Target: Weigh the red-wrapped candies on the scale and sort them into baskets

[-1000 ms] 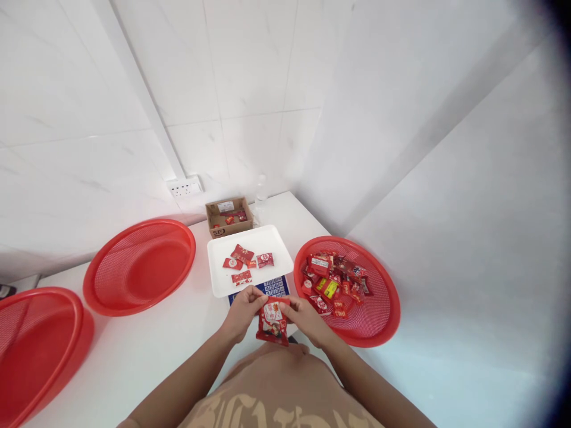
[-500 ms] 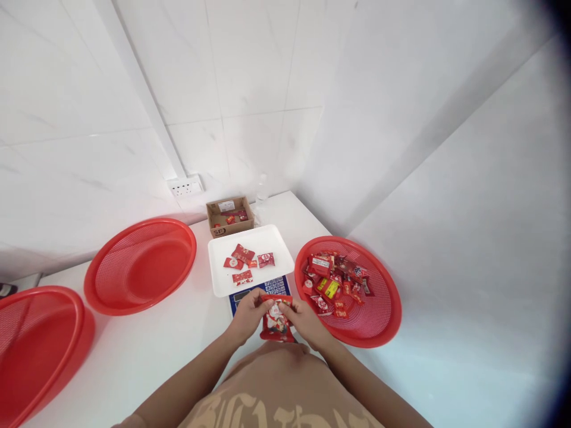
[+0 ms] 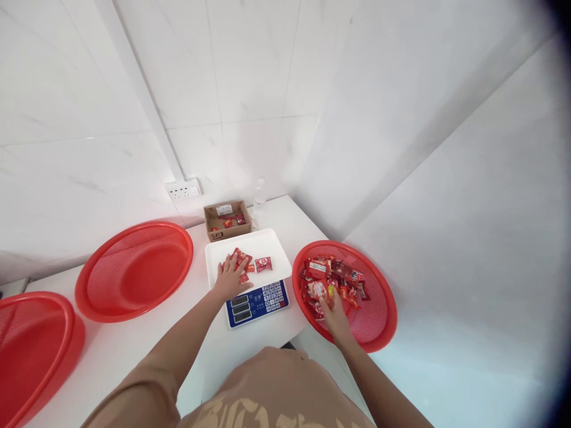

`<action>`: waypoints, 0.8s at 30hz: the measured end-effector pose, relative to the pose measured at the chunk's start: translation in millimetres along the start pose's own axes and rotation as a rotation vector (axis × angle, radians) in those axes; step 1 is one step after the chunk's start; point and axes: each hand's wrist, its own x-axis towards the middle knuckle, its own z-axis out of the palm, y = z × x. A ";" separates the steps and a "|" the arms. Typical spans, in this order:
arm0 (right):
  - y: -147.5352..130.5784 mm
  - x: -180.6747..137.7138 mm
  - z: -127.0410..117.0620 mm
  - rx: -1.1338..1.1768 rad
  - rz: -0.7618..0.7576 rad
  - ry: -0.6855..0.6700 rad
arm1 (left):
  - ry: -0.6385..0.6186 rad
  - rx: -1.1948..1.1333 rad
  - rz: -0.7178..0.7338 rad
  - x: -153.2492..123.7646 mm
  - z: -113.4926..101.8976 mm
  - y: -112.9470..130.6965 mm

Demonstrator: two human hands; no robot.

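My left hand [image 3: 230, 278] lies over the white tray [image 3: 279, 270] of a scale, fingers spread on several small red packets. Parts of those packets are hidden under it. One dark red packet [image 3: 263, 264] shows just right of the fingers. Over the right-hand red basket [image 3: 387, 297], my right hand [image 3: 335, 318] pinches a red and white snack packet [image 3: 316, 289] at its lower edge. Beneath it in the basket are many red snack packets [image 3: 348, 272], one with a yellow patch.
The scale's blue keypad panel [image 3: 257, 304] faces me. Behind the tray stand a cardboard box [image 3: 227, 232] with red packets inside and a clear bottle [image 3: 259, 195]. Two more red baskets, a farther one [image 3: 134, 270] and a nearer one [image 3: 71, 339], are at left.
My hands have parted. The left moved from the held packet onto the tray's packets; the right carried the red and white packet over to the right basket. The keypad is now uncovered.
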 end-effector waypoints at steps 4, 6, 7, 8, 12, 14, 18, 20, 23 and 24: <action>3.4 -16.0 14.0 -0.101 -0.114 -0.152 | 0.032 0.153 0.058 14.1 -1.1 2.7; -0.6 -22.7 17.4 -0.213 -0.177 -0.253 | 0.087 0.206 0.075 17.7 0.1 4.2; -3.2 -24.9 17.9 -0.278 -0.181 -0.295 | 0.104 0.223 0.074 18.9 1.0 4.6; -5.9 -26.5 17.7 -0.340 -0.170 -0.327 | 0.112 0.231 0.067 19.9 2.0 4.7; -13.0 -27.4 15.7 -0.470 -0.135 -0.375 | 0.098 0.150 0.013 23.4 3.6 3.1; -14.2 -26.6 15.6 -0.481 -0.140 -0.378 | 0.091 0.106 -0.002 24.7 2.1 1.7; -15.4 -26.0 16.0 -0.507 -0.131 -0.383 | 0.126 0.051 -0.034 22.8 -5.5 -1.0; -16.3 -26.7 15.6 -0.527 -0.118 -0.389 | 0.167 0.023 -0.069 18.5 -12.7 -4.5; -17.4 -28.1 14.6 -0.539 -0.112 -0.390 | 0.261 0.002 -0.149 7.4 -31.9 -19.2; -17.6 -28.5 14.5 -0.537 -0.119 -0.389 | 0.308 0.004 -0.192 2.5 -40.8 -27.6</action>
